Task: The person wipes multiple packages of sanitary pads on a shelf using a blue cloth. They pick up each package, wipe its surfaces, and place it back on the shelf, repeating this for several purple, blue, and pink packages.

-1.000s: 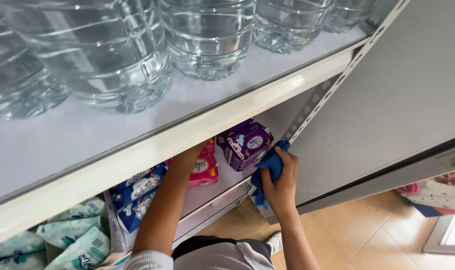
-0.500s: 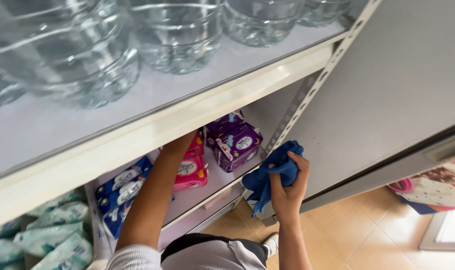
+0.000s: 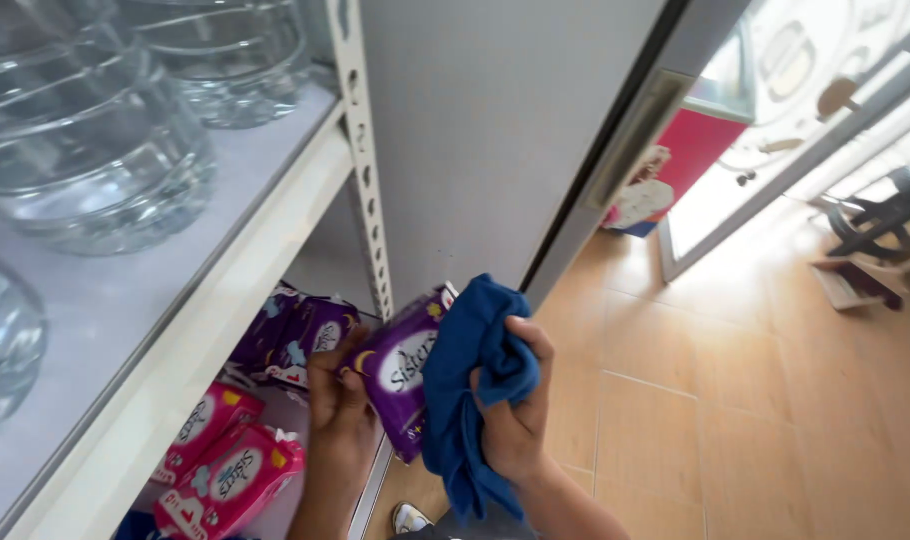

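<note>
My left hand (image 3: 340, 405) grips a purple soft package (image 3: 407, 368) and holds it out in front of the lower shelf. My right hand (image 3: 515, 400) is closed on a bunched blue cloth (image 3: 470, 380), which presses against the right side of the package and hangs down below my fist. More purple packages (image 3: 295, 335) lie on the lower shelf behind my left hand. Pink packages (image 3: 225, 465) lie to their left.
Large clear water bottles (image 3: 95, 150) stand on the white upper shelf (image 3: 175, 330). A perforated metal upright (image 3: 365, 160) and a grey panel (image 3: 495, 130) rise to the right. Tan tiled floor (image 3: 755, 420), a glass door (image 3: 825, 120) and a red-and-white cabinet (image 3: 695, 150) lie further right.
My left hand has pulled a purple package off the lower shelf and lifted it. My right hand has brought the blue cloth against it. The view has swung right toward the floor and door.
</note>
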